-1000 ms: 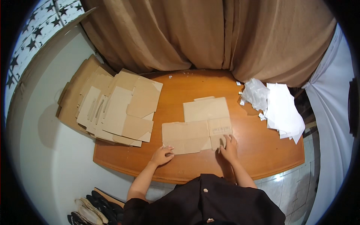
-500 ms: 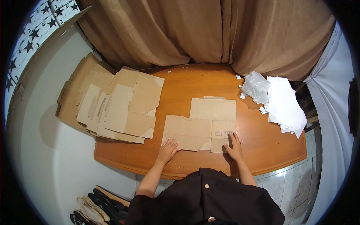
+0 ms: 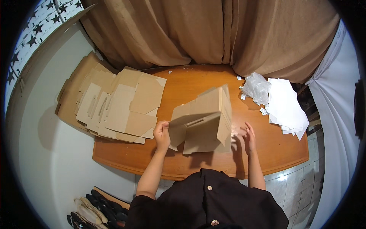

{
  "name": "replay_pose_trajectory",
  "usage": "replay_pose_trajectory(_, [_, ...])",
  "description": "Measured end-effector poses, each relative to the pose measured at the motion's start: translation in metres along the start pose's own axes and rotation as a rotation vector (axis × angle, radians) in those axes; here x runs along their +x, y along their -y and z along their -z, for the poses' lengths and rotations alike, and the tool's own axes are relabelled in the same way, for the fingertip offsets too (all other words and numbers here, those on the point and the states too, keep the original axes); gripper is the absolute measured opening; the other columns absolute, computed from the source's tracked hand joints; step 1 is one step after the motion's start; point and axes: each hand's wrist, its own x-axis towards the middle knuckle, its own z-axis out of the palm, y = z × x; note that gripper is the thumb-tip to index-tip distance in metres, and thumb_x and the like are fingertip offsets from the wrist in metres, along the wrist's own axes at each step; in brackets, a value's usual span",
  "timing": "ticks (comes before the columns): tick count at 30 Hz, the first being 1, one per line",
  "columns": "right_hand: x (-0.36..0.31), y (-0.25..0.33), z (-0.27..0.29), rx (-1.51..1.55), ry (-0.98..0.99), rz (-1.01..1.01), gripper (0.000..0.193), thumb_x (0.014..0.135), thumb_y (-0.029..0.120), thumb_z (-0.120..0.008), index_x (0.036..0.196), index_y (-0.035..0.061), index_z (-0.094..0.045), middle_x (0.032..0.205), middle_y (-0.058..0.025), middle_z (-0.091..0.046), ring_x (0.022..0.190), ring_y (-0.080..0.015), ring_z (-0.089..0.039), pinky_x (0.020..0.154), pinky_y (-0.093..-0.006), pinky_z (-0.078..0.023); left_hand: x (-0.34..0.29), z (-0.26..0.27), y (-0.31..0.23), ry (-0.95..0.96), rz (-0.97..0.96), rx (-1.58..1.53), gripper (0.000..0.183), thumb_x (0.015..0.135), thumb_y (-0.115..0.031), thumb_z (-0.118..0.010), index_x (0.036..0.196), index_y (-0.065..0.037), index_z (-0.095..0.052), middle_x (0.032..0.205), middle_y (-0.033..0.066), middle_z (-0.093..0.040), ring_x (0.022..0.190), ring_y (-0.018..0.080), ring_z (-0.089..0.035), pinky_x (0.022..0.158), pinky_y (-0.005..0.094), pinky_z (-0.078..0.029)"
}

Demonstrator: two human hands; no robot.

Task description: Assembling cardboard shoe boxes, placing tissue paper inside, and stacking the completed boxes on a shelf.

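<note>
Left hand (image 3: 162, 135) of mine is now closed on the left edge of the cardboard piece (image 3: 202, 135), thumb at the near side. Half a second ago this piece lay flat with both my hands on it; now it is raised above the front of the counter (image 3: 282, 152), its panels bent at the creases. Whether its lower edge touches the wood, I cannot tell. My right hand (image 3: 249, 139) is off it, fingers spread and holding nothing, just beside its right side. So, I judge, the left alone controls the piece, and the folding is only partly done.
</note>
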Motion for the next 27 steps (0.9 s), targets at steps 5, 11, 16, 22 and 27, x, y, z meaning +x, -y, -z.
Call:
replay_pose_trajectory(5, [0.023, 0.036, -0.031, -0.321, -0.200, 0.286, 0.060, 0.089, 0.049, -0.039, 0.136, 0.0105, -0.037, 0.133, -0.0107, -0.041, 0.124, -0.0221, -0.037, 0.105, -0.0420, -0.019, -0.008, 0.003, -0.009, 0.005, 0.101, -0.159, 0.040, 0.094, -0.035, -0.050, 0.082, 0.002, -0.059, 0.079, 0.0025, -0.060, 0.077, 0.0102, -0.054, 0.075, 0.0249, -0.042])
replay_pose_trajectory(11, [0.036, 0.012, -0.057, -0.273, 0.023, 0.351, 0.061, 0.092, 0.051, -0.030, 0.130, 0.0055, -0.042, 0.130, -0.0114, -0.045, 0.123, -0.0224, -0.038, 0.103, -0.0371, -0.026, -0.047, 0.000, -0.015, 0.202, -0.058, -0.130, 0.029, 0.090, -0.027, -0.058, 0.080, 0.001, -0.061, 0.083, 0.0085, -0.064, 0.084, 0.0180, -0.060, 0.087, 0.0346, -0.043])
replay_pose_trajectory(16, [0.024, -0.018, -0.052, -0.170, -0.167, 0.224, 0.045, 0.094, 0.039, -0.033, 0.091, 0.0019, -0.059, 0.083, -0.0074, -0.061, 0.076, -0.0145, -0.056, 0.071, -0.0277, -0.046, -0.056, 0.005, -0.024, 0.400, -0.077, 0.025, 0.027, 0.090, -0.025, -0.056, 0.080, 0.000, -0.062, 0.087, 0.0090, -0.065, 0.088, 0.0195, -0.060, 0.096, 0.0375, -0.037])
replay_pose_trajectory(22, [0.020, -0.024, -0.013, 0.382, -0.126, 0.093, 0.041, 0.091, 0.038, -0.038, 0.076, 0.0054, -0.058, 0.073, -0.0084, -0.062, 0.066, -0.0174, -0.058, 0.061, -0.0288, -0.048, -0.011, 0.006, 0.004, 0.275, 0.185, -0.233, 0.044, 0.092, -0.033, -0.050, 0.124, -0.004, -0.049, 0.127, 0.0135, -0.049, 0.120, 0.0236, -0.044, 0.105, 0.0371, -0.027])
replay_pose_trajectory(27, [0.019, -0.015, -0.007, 0.505, -0.193, 0.011, 0.048, 0.083, 0.050, -0.045, 0.083, 0.0047, -0.059, 0.082, -0.0131, -0.063, 0.073, -0.0236, -0.061, 0.066, -0.0329, -0.050, -0.011, -0.033, 0.064, 0.534, 0.344, -0.193, 0.058, 0.089, -0.032, -0.052, 0.137, -0.005, -0.032, 0.139, 0.0156, -0.034, 0.130, 0.0246, -0.031, 0.108, 0.0367, -0.020])
